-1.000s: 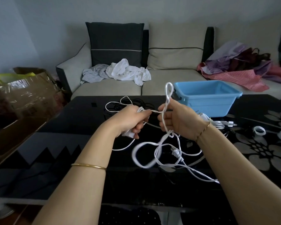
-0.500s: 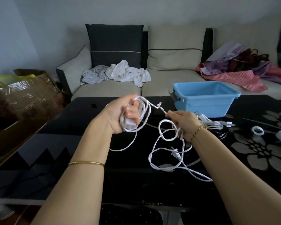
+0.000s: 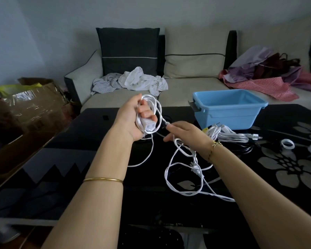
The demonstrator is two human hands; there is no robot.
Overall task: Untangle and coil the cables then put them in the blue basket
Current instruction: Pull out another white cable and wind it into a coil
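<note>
My left hand (image 3: 133, 119) is raised over the black table and grips a white cable (image 3: 176, 174) by its socket end, with a few loops wound round the fingers. My right hand (image 3: 183, 133) pinches the same cable just right of the coil. The rest of the cable hangs below my right hand in loose tangled loops down to the table, its plug dangling among them. The blue basket (image 3: 226, 112) stands at the table's far right edge, apparently empty. A second white cable bundle (image 3: 230, 136) lies in front of the basket.
The black glass table (image 3: 90, 159) has a flower pattern on its right side. A small white ring (image 3: 287, 143) lies on it at the right. Behind is a sofa (image 3: 187, 90) with clothes. A cardboard box (image 3: 31, 106) stands at the left.
My left hand has risen and turned, with more loops of the white cable wound on it. My right hand has slid along the cable toward the coil. The hanging tangle is shorter.
</note>
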